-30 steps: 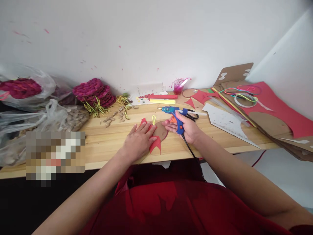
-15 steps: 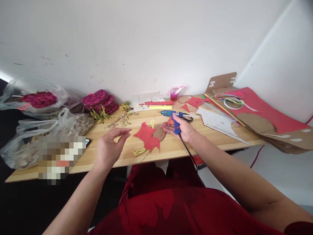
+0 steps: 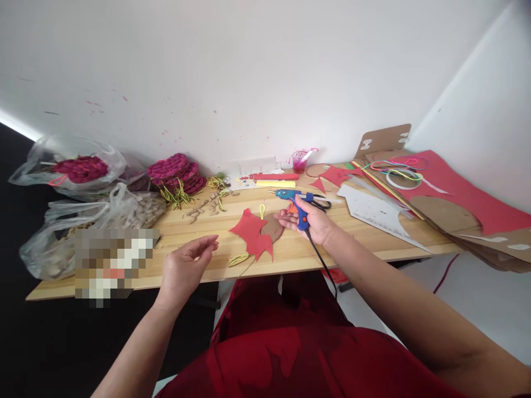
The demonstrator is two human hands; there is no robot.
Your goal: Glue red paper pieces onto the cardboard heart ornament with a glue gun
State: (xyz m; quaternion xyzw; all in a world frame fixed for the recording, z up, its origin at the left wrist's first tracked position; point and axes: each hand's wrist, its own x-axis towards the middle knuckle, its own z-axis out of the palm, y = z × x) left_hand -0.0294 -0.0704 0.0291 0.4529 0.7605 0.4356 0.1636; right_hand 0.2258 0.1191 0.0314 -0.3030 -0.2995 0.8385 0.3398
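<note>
Blue glue gun [image 3: 296,196] in the right hand [image 3: 317,221], at 1 o'clock of the cardboard disc [image 3: 272,226]; all clocks centred on that disc, 12 = away from wearer. Nozzle points to 9, cord drops toward 5 past the near edge. Right thumb is clamped over the rear of the grip; other fingers loosely extended under the gun toward the disc's 3 o'clock rim, contact can't be told.

Disc lies flat; red cut-out [image 3: 251,232] overlaps its 9 o'clock side. Yellow loop [image 3: 262,210] sticks out at 11, yellow tassel [image 3: 239,259] at 8.

Left hand [image 3: 186,265] at 8, over the table's [image 3: 174,237] near edge, well apart from the cut-out. Fingers together, thumb tip close to them; can't tell if they meet.

Further out: black handles [image 3: 323,203] at 2, just beyond the gun. Red strip [image 3: 277,177] and yellow strip [image 3: 276,184] side by side at 12. Cup of pink liquid [image 3: 299,161] at 1, near the wall. Peanuts [image 3: 203,207] scattered between 9 and 10. Magenta woven stack [image 3: 174,171] at 10, plastic bags [image 3: 128,202] past it toward 9. White board [image 3: 373,210] at 3; beyond it, red sheet [image 3: 468,190] on stacked cardboard.
</note>
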